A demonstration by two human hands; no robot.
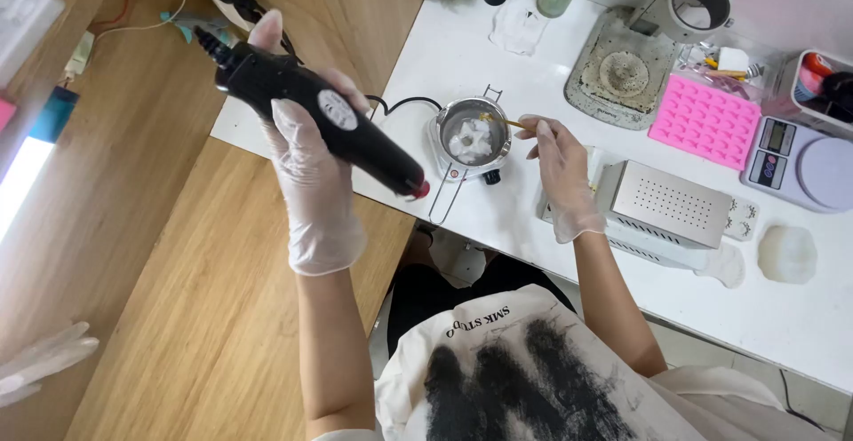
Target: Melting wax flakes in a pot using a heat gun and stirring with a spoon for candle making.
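Note:
My gloved left hand (pixel 311 170) grips a black heat gun (pixel 311 108), its red-tipped nozzle pointing toward a small metal melting pot (pixel 471 135) on the white table (pixel 444 50). White wax chunks lie in the pot. My gloved right hand (pixel 562 174) holds a thin wooden stick (pixel 506 122) whose tip dips into the pot. The pot sits on a small heater with a wire handle sticking toward me.
A pink silicone mould (pixel 706 121), a digital scale (pixel 800 164), a perforated metal box (pixel 671 201) and a round grey tray (pixel 622 72) stand to the right. A white wax lump (pixel 787 253) lies near the front. Another gloved hand (pixel 40 361) shows at bottom left on the wooden floor.

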